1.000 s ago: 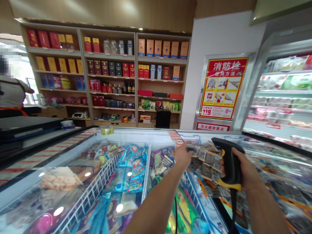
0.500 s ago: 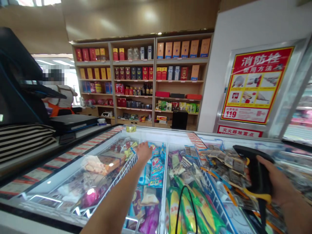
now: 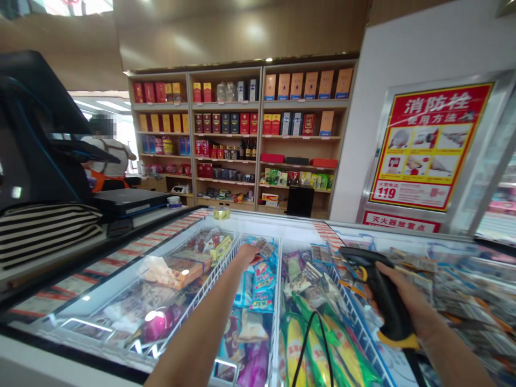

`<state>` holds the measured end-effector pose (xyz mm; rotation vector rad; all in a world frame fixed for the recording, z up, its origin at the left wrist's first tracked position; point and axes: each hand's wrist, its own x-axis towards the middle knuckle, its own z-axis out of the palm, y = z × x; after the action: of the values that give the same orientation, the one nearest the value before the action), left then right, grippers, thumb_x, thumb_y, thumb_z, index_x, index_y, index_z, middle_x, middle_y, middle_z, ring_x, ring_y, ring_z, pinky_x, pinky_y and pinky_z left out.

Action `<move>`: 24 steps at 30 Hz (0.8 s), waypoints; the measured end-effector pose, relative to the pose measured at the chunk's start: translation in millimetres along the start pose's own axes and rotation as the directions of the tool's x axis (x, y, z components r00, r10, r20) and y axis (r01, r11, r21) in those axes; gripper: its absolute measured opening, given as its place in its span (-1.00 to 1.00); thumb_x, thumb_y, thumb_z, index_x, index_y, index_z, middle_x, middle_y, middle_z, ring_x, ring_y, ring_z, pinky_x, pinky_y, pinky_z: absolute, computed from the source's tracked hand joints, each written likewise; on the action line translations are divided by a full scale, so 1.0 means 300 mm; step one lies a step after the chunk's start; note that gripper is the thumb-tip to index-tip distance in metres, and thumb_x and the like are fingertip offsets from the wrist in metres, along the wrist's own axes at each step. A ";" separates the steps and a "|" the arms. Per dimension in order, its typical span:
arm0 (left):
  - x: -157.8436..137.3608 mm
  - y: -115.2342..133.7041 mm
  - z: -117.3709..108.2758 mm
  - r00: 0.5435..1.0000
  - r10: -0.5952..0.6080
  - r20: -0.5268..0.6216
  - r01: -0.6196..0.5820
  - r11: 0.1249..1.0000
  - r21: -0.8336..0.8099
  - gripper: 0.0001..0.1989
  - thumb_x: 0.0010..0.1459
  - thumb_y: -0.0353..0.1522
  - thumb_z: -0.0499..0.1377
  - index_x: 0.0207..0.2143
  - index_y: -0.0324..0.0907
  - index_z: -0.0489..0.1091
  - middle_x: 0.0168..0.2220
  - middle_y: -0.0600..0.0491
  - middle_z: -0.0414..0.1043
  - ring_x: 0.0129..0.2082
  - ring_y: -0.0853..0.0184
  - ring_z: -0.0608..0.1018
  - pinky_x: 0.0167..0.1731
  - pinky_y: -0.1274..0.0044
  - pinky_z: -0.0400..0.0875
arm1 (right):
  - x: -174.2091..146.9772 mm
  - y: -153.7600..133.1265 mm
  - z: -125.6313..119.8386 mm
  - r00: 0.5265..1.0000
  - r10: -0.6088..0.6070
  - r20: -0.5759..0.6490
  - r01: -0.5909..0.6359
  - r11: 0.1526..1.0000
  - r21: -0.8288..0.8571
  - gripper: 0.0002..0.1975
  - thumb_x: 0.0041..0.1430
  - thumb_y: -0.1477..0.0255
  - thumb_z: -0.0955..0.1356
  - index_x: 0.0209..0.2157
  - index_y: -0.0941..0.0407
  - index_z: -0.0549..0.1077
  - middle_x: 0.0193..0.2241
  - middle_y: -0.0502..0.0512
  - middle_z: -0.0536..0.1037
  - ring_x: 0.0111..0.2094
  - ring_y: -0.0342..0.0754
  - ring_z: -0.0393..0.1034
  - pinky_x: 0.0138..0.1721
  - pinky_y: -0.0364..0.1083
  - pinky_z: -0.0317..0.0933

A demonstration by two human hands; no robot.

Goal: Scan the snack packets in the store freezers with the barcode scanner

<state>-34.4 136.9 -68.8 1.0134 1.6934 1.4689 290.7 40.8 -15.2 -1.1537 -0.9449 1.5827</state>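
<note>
My left hand (image 3: 248,254) reaches over the middle basket of the chest freezer, its fingers closed on the edge of a small brownish-grey packet (image 3: 265,247). Blue-wrapped ice cream packets (image 3: 263,282) lie just below it. A black and yellow barcode scanner (image 3: 387,301) is gripped in my right hand (image 3: 407,293), its head pointing left toward the middle of the freezer. Its black cable (image 3: 310,344) loops over the corn-shaped packages (image 3: 318,349) in the compartment to the left of it.
Beyond the freezer rim (image 3: 274,214) stand shelves (image 3: 260,140) of boxed goods. A dark checkout machine (image 3: 44,134) and a striped bag (image 3: 48,234) are on the left counter. A person (image 3: 107,156) stands behind it. More packets (image 3: 463,290) fill the right compartment.
My left hand has shifted slightly right, and a brownish-grey packet now shows at its fingertips. The right hand has swung the scanner left and tilted it. The view has shifted a little.
</note>
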 end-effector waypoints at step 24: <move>-0.141 -0.023 0.246 0.989 -0.012 0.148 0.085 0.862 -0.499 -0.70 -0.14 -0.58 0.01 -0.30 -0.15 0.22 -0.50 0.15 0.34 -0.52 0.51 0.43 -0.38 0.56 0.37 | -0.011 0.060 0.148 0.994 0.063 0.086 -0.056 0.995 -0.081 -0.68 -0.02 0.21 0.22 -0.59 0.20 0.32 -0.79 0.03 0.40 -0.80 -0.17 0.26 -0.77 -0.22 0.16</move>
<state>48.9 134.0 -86.4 0.7537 1.1306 1.6459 244.0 30.2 -19.5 -1.1832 -1.0477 1.6690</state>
